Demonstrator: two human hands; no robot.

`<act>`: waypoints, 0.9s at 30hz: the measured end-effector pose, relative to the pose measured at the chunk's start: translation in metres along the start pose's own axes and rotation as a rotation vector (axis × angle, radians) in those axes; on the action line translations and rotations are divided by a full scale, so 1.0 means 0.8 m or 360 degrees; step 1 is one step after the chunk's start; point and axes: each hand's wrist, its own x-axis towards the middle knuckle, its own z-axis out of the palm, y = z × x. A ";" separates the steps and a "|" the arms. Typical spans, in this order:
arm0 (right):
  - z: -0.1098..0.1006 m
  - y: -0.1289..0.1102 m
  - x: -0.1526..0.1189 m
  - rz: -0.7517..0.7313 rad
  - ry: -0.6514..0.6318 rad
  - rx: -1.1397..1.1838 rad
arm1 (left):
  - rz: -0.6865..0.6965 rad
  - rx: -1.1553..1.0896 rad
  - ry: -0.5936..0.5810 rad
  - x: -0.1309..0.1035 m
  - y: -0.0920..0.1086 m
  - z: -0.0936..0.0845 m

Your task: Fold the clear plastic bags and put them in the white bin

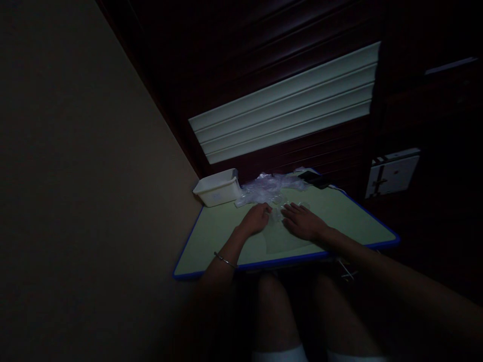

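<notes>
In the dim head view, my left hand (257, 218) is curled closed over the table, its fingertips at the edge of a small piece of clear plastic (276, 215). What its fingers pinch is mostly hidden. My right hand (304, 223) lies palm down with fingers stretched out, just right of that plastic, holding nothing that I can see. Beyond both hands spreads a crumpled heap of clear plastic bags (267, 187). A faint darker patch shows on the tabletop below the hands; whether it is film or shadow, I cannot tell.
The pale table (219, 236) has a blue edge. A white plastic bin (219, 188) stands at its back left, near the wall. Toward the back right lies a dark object (314, 179) with a white cable (337, 189). A white box (392, 173) is farther right.
</notes>
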 end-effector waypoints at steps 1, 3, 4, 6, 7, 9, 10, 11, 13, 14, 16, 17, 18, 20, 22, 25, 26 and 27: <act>0.000 0.000 0.000 -0.0002 0.0005 0.0001 | 0.0007 0.0008 0.0017 -0.002 0.000 0.002; 0.000 0.000 0.000 -0.0014 -0.0001 0.0008 | 0.0067 0.0030 0.0033 -0.005 0.000 0.008; 0.000 0.000 -0.001 -0.0018 -0.0009 0.0014 | 0.0112 0.0054 0.0017 -0.006 0.000 0.012; -0.001 0.000 -0.001 -0.0013 -0.0021 0.0030 | 0.0185 0.0121 -0.0054 -0.009 0.000 0.019; -0.001 0.001 -0.001 -0.0008 -0.0022 0.0044 | 0.0204 0.0153 -0.0093 -0.011 0.000 0.023; 0.000 0.002 -0.001 0.0002 -0.0014 0.0088 | 0.0215 0.0194 -0.0141 -0.014 -0.002 0.028; 0.001 0.004 0.000 0.0008 -0.0008 0.0128 | 0.0216 0.0200 -0.0148 -0.015 -0.003 0.030; 0.002 0.006 0.001 0.0023 0.0007 0.0191 | 0.0222 0.0198 -0.0149 -0.017 -0.004 0.031; 0.004 0.012 0.002 0.0077 0.0056 0.0344 | 0.0235 0.0178 -0.0132 -0.019 -0.006 0.033; 0.005 0.015 0.003 0.0105 0.0082 0.0405 | 0.0240 0.0162 -0.0118 -0.020 -0.008 0.034; 0.006 0.020 0.004 0.0161 0.0148 0.0515 | 0.0251 0.0127 -0.0085 -0.021 -0.010 0.036; 0.006 0.022 0.004 0.0183 0.0177 0.0555 | 0.0257 0.0113 -0.0068 -0.021 -0.011 0.037; 0.006 0.024 0.004 0.0196 0.0197 0.0586 | 0.0267 0.0103 -0.0052 -0.022 -0.011 0.038; 0.005 0.026 0.004 0.0215 0.0234 0.0653 | 0.0298 0.0094 -0.0026 -0.023 -0.011 0.040; 0.003 0.027 0.004 0.0217 0.0260 0.0683 | 0.0331 0.0093 -0.0008 -0.023 -0.009 0.041; 0.002 0.027 0.004 0.0215 0.0308 0.0721 | 0.0356 0.0100 -0.0004 -0.023 -0.006 0.040; 0.002 0.027 0.004 0.0217 0.0314 0.0725 | 0.0351 0.0111 -0.0009 -0.023 -0.005 0.040; 0.002 0.028 0.004 0.0218 0.0316 0.0724 | 0.0340 0.0127 -0.0015 -0.023 -0.005 0.040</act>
